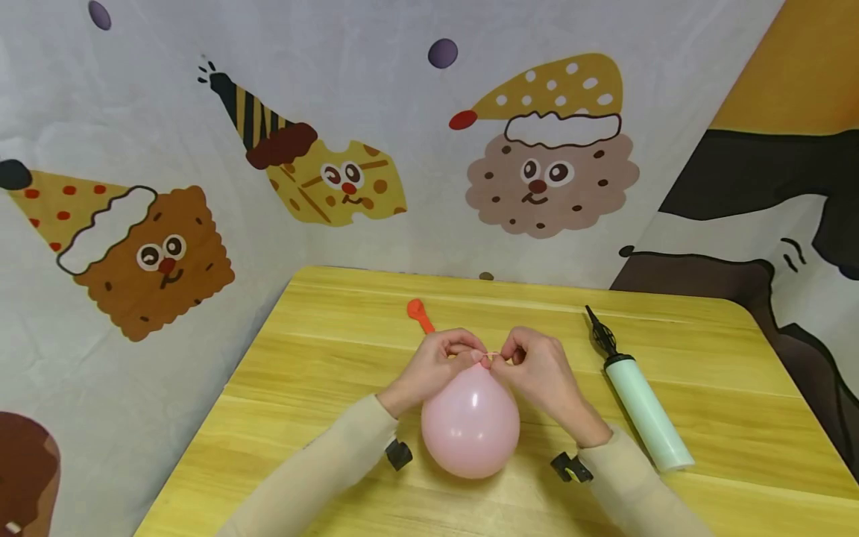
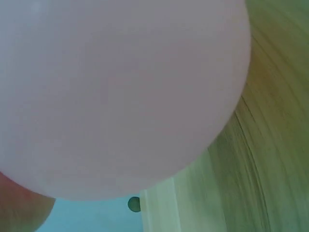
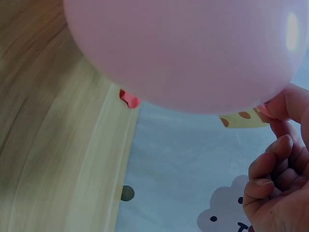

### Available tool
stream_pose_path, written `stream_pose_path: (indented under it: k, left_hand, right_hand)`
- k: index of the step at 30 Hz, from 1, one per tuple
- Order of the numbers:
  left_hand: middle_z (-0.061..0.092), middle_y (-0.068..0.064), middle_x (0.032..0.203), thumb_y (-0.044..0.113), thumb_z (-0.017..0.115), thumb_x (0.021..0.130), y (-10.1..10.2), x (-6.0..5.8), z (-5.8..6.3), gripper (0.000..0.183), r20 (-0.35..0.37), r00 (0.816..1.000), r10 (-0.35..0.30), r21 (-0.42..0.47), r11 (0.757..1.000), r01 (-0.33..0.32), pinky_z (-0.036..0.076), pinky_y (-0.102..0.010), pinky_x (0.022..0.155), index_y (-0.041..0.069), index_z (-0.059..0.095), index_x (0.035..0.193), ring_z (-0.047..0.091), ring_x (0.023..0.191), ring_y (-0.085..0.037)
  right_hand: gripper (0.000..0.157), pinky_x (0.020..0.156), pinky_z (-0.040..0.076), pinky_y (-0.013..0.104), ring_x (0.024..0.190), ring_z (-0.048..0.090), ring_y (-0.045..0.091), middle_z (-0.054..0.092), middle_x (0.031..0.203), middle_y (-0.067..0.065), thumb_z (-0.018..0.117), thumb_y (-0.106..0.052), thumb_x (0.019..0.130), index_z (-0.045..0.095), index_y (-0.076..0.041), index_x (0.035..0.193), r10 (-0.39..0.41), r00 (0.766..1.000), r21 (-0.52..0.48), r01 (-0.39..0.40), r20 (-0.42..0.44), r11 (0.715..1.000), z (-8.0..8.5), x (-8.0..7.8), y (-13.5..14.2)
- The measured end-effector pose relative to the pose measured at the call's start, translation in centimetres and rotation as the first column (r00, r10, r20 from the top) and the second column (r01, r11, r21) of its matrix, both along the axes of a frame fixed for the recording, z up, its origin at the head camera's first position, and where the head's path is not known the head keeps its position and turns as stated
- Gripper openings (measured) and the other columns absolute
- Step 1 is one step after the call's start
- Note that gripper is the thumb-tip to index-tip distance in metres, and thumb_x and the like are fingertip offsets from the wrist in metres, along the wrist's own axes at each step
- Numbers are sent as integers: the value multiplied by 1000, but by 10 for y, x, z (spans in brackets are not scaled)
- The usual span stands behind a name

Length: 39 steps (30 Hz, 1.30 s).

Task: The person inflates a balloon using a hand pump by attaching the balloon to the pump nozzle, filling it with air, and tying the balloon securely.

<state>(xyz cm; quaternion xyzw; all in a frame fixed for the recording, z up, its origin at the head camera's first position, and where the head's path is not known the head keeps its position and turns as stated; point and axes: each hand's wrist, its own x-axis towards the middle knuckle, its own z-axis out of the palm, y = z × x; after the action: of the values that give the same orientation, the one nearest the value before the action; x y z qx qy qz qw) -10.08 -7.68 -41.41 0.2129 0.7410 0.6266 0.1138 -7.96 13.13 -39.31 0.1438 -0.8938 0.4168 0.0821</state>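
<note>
An inflated pink balloon [image 1: 470, 429] hangs between both hands over the table, its neck at the top. My left hand [image 1: 439, 364] pinches the neck from the left. From the right, my right hand [image 1: 537, 367] pinches the stretched end of the neck between thumb and forefinger. In the left wrist view the balloon [image 2: 125, 92] fills most of the picture and hides the fingers' work. The right wrist view shows the balloon's underside [image 3: 183, 63] and the right hand [image 3: 280, 179] with its other fingers curled.
A flat red balloon [image 1: 417, 312] lies on the wooden table [image 1: 322, 335] behind the left hand. To the right lies a pale green hand pump [image 1: 647, 410] with a black nozzle. A cartoon-printed cloth [image 1: 403, 253] hangs behind the table.
</note>
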Motion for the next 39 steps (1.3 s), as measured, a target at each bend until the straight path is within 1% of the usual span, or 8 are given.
stream_pose_path:
  k: [5, 10, 15, 19, 25, 32, 37, 39]
  left_hand:
    - [77, -5, 102, 6, 66, 100, 7, 1, 0, 10, -39, 995, 88, -60, 994, -90, 58, -28, 79, 7, 74, 105, 73, 95, -12]
    - [77, -1, 100, 4, 62, 96, 10, -4, 0, 17, -36, 989, 142, -106, 984, -145, 60, -33, 77, 12, 77, 102, 73, 92, -14]
    - [78, -2, 96, 3, 61, 93, 10, -7, -1, 21, -23, 983, 180, -120, 976, -182, 60, -32, 74, 12, 78, 103, 74, 89, -13]
    - [79, -3, 96, 4, 62, 94, 10, -8, -2, 19, -21, 979, 205, -120, 971, -206, 60, -32, 72, 9, 78, 105, 74, 87, -14]
    - [78, -5, 98, 9, 66, 96, 10, -8, -4, 15, -16, 971, 240, -88, 967, -240, 61, -34, 71, 8, 77, 106, 74, 85, -16]
    - [79, -8, 96, 4, 64, 96, 12, -7, -7, 18, -8, 964, 265, -12, 964, -265, 61, -32, 74, 5, 77, 107, 76, 88, -18]
    - [79, -11, 97, 2, 65, 96, 10, -6, -8, 17, -4, 961, 277, 52, 960, -277, 62, -32, 74, 4, 77, 108, 77, 90, -21]
    - [79, -11, 98, 2, 65, 97, 9, -5, -10, 16, 1, 962, 274, 60, 960, -273, 62, -33, 75, 4, 77, 108, 77, 91, -21]
  right_hand:
    - [18, 48, 37, 23, 60, 47, 14, 51, 67, -1, 76, -6, 78, 61, -13, 74, -10, 1000, 20, 10, 24, 1000, -2, -1, -2]
    - [18, 48, 36, 24, 60, 46, 14, 52, 68, -1, 75, -7, 81, 59, -12, 74, -27, 999, 49, 25, 39, 998, -5, -6, -7]
    - [20, 50, 35, 25, 60, 45, 14, 52, 68, 0, 75, -7, 80, 57, -12, 73, -35, 998, 54, 32, 53, 998, -8, -9, -13]
    - [19, 49, 34, 25, 58, 45, 14, 52, 66, 0, 75, -7, 80, 57, -12, 74, -36, 996, 32, 33, 79, 999, -9, -8, -17]
    - [15, 47, 34, 24, 58, 46, 15, 53, 65, 0, 73, -6, 81, 59, -10, 76, -35, 992, -10, 36, 120, 999, -9, -7, -18]
    - [12, 49, 37, 23, 61, 47, 15, 53, 66, 1, 72, -6, 82, 61, -9, 78, -33, 983, -67, 46, 179, 997, -13, -6, -20]
    - [4, 64, 47, 27, 76, 55, 18, 62, 81, 2, 71, -13, 92, 69, -9, 91, 18, 980, -156, 13, 200, 988, -20, -5, -17]
    - [9, 72, 49, 30, 85, 57, 19, 64, 90, 3, 70, -17, 96, 70, -10, 100, 40, 977, -194, 1, 209, 981, -24, -4, -13]
